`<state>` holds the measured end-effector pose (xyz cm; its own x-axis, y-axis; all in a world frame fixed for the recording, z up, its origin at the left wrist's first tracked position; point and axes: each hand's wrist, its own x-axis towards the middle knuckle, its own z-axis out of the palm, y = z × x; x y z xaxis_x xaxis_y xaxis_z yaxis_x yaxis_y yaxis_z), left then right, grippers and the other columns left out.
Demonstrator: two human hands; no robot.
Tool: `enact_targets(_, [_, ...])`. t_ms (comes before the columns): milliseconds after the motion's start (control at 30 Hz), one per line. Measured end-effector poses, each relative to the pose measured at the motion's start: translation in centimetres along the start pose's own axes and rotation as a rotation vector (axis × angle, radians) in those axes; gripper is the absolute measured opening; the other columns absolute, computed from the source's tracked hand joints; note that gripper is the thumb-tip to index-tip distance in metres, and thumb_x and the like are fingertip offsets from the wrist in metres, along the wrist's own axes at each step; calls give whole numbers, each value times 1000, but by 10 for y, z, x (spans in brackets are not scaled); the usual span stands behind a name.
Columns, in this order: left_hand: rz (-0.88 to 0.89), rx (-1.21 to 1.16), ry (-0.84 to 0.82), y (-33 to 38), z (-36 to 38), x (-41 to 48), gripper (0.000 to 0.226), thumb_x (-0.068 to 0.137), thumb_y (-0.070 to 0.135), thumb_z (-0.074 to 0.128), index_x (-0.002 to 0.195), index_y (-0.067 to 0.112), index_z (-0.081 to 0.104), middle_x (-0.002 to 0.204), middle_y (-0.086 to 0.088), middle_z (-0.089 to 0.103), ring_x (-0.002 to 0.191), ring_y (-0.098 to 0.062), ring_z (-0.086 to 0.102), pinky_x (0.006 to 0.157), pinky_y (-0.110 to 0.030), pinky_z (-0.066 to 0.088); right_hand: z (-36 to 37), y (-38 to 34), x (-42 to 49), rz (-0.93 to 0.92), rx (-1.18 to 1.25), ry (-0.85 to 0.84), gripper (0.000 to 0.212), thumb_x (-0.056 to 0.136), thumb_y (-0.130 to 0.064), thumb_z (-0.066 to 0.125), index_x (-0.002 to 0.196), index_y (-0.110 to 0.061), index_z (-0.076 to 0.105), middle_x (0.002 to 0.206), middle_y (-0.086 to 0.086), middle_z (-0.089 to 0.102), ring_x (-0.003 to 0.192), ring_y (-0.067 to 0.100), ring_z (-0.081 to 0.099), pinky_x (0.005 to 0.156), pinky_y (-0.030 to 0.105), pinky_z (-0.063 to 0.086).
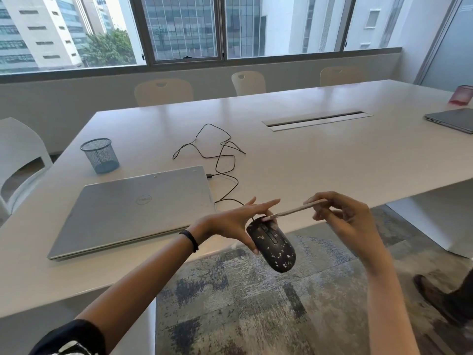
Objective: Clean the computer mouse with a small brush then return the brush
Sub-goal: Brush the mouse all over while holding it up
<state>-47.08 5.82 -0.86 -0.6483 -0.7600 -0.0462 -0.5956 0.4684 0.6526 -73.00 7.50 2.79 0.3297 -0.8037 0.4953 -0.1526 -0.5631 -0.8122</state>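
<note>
We see both forearms bare from the elbow down, and the left hand (230,221) and right hand (343,216) wear no rings or gloves that we can make out. On our left wrist sits a thin black band (189,240) — narrow and plain. At the upper left arm a short dark sleeve (74,336) shows — black, with a light patterned patch at its lower edge.

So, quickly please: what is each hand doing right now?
Left hand: closed on the black wired computer mouse speckled with white bits.
Right hand: closed on the thin pale small brush, tip at the mouse.
</note>
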Motion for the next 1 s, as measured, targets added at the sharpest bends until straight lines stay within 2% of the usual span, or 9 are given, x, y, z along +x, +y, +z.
enact_targets(133, [38,6,-28,0,1,-5,110,69,42,75,149,21,3,131,6,50,136,-7,33,115,-43,-17,1,0,-1,-8,7,-32,11,80,-26,63,88,-26,70,87,-4,71,71,15,67,71,34,58])
enact_targets(233, [2,-6,-22,-4,2,-11,108,72,20,79,147,23,2,137,7,44,134,4,21,112,-24,-20,3,0,4,-15,35,-43,12,79,-25,63,89,-28,70,86,-4,71,72,15,68,72,32,58])
enact_targets(300, [-6,-14,-26,-6,1,-13,107,73,15,79,147,23,2,136,4,45,132,6,21,108,-14,-20,5,1,7,-20,20,-74,14,81,-20,63,88,-30,69,84,-8,70,70,13,67,71,28,57])
enact_targets(467, [-7,-29,-41,-12,1,-17,106,73,14,79,145,23,2,134,-1,49,134,-3,27,109,-16,-18,7,3,13,-49,15,-134,18,82,-15,63,86,-33,68,81,-13,69,66,11,65,66,19,53])
enact_targets(600, [-18,-32,-10,-15,0,-16,107,72,13,80,145,23,3,134,-4,49,134,-10,31,114,-31,-14,8,6,20,-62,21,-149,23,83,-12,63,86,-34,69,86,-10,71,71,11,66,68,19,54])
enact_targets(667, [-22,-35,-12,-17,0,-15,108,71,13,80,146,22,3,131,-1,50,133,-10,34,115,-34,-13,7,8,22,-56,21,-177,18,82,-17,62,86,-33,68,85,-10,71,70,11,66,68,20,54])
enact_targets(733, [-28,-43,-14,-19,0,-15,108,71,13,80,146,21,4,129,1,50,133,-9,34,115,-32,-14,6,11,23,-50,27,-190,15,80,-20,61,85,-32,69,85,-10,71,68,11,65,68,22,54])
enact_targets(867, [-36,-78,-4,-22,3,-14,106,73,12,79,147,18,4,134,-5,49,136,-12,31,110,-15,-16,4,16,27,-62,47,-185,16,81,-18,61,85,-31,69,87,-7,71,69,13,65,69,26,55])
enact_targets(1000, [-64,-120,-5,-25,5,-12,106,73,11,79,148,19,4,133,-4,49,137,-13,31,111,-17,-15,1,23,31,-62,32,-242,16,81,-19,62,86,-33,69,83,-6,70,65,14,64,67,26,54])
